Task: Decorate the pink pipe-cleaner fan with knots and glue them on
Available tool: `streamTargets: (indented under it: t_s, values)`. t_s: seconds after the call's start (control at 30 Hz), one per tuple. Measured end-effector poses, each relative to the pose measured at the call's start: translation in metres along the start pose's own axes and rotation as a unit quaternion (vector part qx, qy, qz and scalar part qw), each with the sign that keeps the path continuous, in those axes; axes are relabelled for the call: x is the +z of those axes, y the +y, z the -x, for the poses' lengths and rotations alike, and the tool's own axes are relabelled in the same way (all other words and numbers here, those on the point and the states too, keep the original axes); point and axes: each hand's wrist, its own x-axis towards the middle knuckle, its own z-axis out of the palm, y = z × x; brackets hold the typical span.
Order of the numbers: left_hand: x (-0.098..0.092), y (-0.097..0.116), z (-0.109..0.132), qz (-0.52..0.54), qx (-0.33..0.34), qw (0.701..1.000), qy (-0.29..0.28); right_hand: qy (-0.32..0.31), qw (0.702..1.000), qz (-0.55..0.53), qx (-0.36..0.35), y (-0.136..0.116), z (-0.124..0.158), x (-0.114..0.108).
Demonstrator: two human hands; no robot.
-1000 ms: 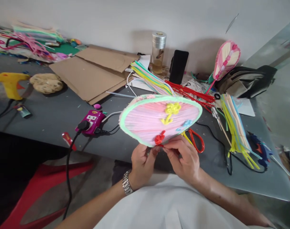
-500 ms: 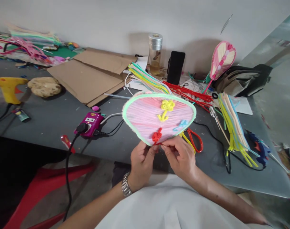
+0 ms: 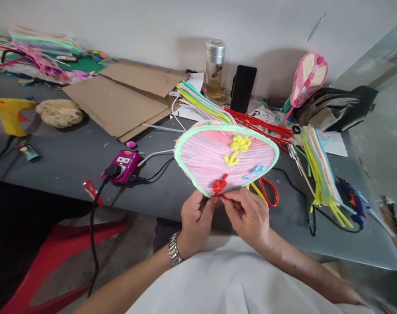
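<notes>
Both hands hold a heart-shaped pink pipe-cleaner fan (image 3: 205, 159) with a mint-green fuzzy rim, tilted up in front of me. A yellow pipe-cleaner flower (image 3: 239, 146), a small blue bow (image 3: 253, 171) and a red knot flower (image 3: 219, 184) sit on its face. My left hand (image 3: 195, 222), with a metal wristwatch (image 3: 174, 248), grips the fan's lower tip from the left. My right hand (image 3: 247, 216) pinches the same tip just below the red knot, and its fingertips touch the red strand.
The grey table holds a yellow glue gun (image 3: 8, 114), cardboard sheets (image 3: 120, 102), a magenta power socket (image 3: 122, 165), red-handled scissors (image 3: 270, 192), pipe-cleaner bundles (image 3: 319, 174), a blue glue gun (image 3: 355, 205), a glass bottle (image 3: 214, 69), a phone (image 3: 243, 89), another fan (image 3: 308, 78) and a bag (image 3: 335, 109).
The fan has swung slightly right and tilted, with its top edge turned. Both hands stay on its lower tip, and the right fingers remain at the red knot.
</notes>
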Motion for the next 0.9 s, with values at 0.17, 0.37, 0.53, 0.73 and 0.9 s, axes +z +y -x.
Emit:
streamTargets:
  t_s: [0.17, 0.37, 0.53, 0.73, 0.9]
  values:
    - [0.000, 0.000, -0.002, 0.006, 0.008, 1.000, -0.003, -0.020, 0.999, -0.039, 0.021, -0.001, 0.001, 0.000]
    - [-0.003, 0.007, -0.004, 0.015, -0.012, 1.000, -0.009, -0.083, 0.974, -0.153, 0.148, -0.008, -0.002, -0.006]
    - [-0.002, 0.007, -0.003, 0.045, -0.025, 0.999, -0.012, -0.057, 0.957, -0.206, 0.197, -0.012, -0.001, -0.005]
    - [-0.003, 0.002, -0.004, 0.046, -0.020, 0.998, -0.026, -0.056, 0.933, -0.265, 0.238, -0.011, 0.001, -0.004]
    - [-0.004, 0.007, -0.004, 0.070, -0.029, 0.996, -0.039, -0.028, 0.927, -0.287, 0.241, -0.011, 0.004, -0.001]
